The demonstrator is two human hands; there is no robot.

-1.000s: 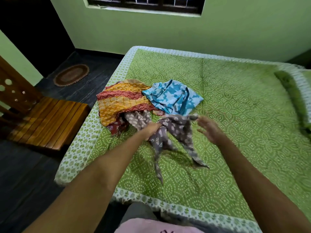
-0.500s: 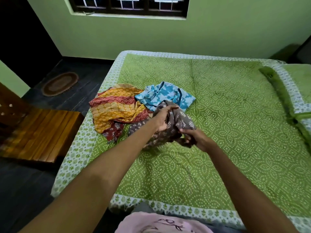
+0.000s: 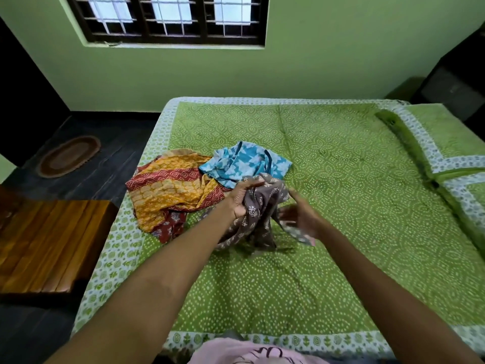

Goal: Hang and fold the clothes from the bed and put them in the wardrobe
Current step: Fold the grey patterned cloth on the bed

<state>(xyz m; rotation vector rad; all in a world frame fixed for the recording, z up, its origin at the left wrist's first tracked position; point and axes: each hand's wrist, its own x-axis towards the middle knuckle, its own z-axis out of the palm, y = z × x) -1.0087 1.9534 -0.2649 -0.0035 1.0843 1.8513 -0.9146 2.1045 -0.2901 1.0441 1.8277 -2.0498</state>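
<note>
Now both hands, left hand (image 3: 242, 198) and right hand (image 3: 301, 216), grip the brown garment (image 3: 262, 208) (no legible writing)

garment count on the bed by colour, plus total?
Grey-brown printed garment, held by the left hand and the right hand: 1
Orange and red garment: 1
Blue and white garment: 1
Total: 3
</note>
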